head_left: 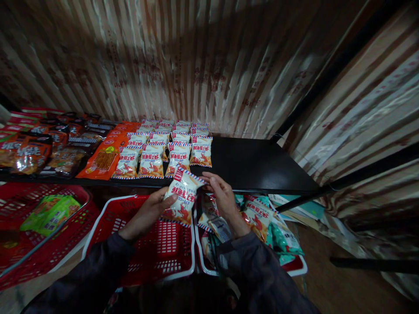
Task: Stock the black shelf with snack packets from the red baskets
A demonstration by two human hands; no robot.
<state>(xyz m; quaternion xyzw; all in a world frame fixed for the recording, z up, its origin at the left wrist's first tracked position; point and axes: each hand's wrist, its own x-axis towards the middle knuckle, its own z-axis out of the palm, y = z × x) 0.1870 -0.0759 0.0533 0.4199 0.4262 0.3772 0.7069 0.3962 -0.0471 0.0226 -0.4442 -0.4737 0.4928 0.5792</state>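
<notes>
A white and yellow snack bag (182, 197) with red lettering is held up in front of the shelf edge. My left hand (149, 213) grips its left side, thumb across the front. The fingers of my right hand (222, 194) pinch its upper right corner. Just behind it, several matching snack bags (179, 156) stand in rows on the black shelf (262, 163). Below my right hand, a red basket (298, 265) with a white rim holds more of these bags and some green packets (284, 240).
A red basket (170, 237) sits below my left hand. Another red basket (77, 192) at far left holds a green packet (50, 213). Orange packs (106, 155) and dark snack bags (62, 155) line the shelf's left. A black frame post (314, 100) and bar (360, 174) stand right.
</notes>
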